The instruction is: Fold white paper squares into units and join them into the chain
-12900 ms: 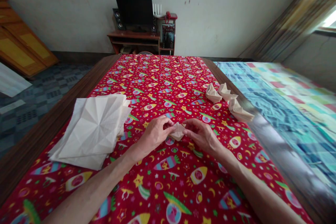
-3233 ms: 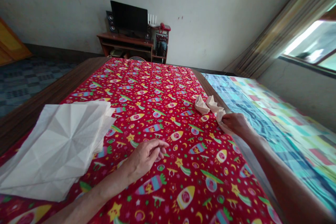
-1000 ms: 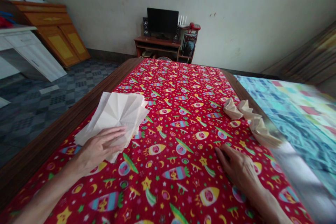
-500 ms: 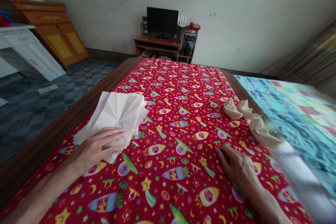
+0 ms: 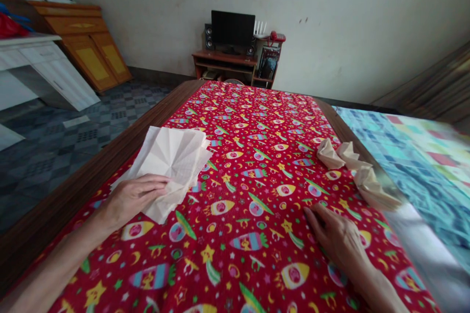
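On the left of the red patterned cloth [image 5: 253, 259] lies a loose stack of creased paper sheets [image 5: 172, 151], its top sheet marked by folds that fan out from one point. My left hand [image 5: 134, 195] is on the near-left part of the stack, thumb and fingers drawn together on a sheet. To the right, my right hand [image 5: 338, 232] rests on the cloth with its fingers curled in and nothing visible in them. Beyond it, several folded paper pieces [image 5: 330, 154] with pointed tips stand in a row by the table's right edge.
A brown wooden table edge [image 5: 147, 122] shows along the left. Right of the table is a bed with a blue checked cover [image 5: 396, 156]. At the far wall stands a desk with a monitor [image 5: 233, 29], speakers and a red telephone [image 5: 277, 36]. Cabinets [image 5: 88, 49] stand at left.
My left thumb and fingers have come closer together on the paper. The right hand stays put on the cloth. The whole view has shifted slightly.
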A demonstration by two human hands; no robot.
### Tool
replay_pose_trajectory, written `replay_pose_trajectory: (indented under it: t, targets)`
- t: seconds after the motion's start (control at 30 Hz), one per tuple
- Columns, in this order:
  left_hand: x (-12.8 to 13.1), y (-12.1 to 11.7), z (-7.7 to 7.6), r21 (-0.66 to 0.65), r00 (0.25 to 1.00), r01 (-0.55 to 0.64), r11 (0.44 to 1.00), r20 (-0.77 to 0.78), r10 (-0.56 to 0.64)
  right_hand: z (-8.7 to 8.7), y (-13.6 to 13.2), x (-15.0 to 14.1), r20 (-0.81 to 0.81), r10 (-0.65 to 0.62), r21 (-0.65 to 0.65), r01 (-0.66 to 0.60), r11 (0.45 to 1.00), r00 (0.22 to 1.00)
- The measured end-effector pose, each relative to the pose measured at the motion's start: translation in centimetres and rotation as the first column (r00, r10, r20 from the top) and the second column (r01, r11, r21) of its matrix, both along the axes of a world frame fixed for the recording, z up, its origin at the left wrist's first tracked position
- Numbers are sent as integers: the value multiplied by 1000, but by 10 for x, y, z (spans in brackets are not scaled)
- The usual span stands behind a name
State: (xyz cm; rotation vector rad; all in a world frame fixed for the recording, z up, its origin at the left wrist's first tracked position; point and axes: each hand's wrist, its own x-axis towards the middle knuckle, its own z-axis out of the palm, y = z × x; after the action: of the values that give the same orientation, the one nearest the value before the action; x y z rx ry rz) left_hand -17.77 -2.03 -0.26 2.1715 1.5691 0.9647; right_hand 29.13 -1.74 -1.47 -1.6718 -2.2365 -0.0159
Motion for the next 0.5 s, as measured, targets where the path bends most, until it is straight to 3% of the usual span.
replay_pose_trajectory:
  t: [0.13,0.3,0.5]
  targets:
    - [7,-1,3,-75,994,-79,994,71,85,-1,0,2,-1,-8,-24,8,1000,1000]
    - [10,1,-1,-157,986,-40,987,151,64,0,0,2,0,-13,-24,13,1000,1000]
    - [8,2,0,-208,999,-19,978,25,25,-1,0,2,8,11,15,-11,1000,1000]
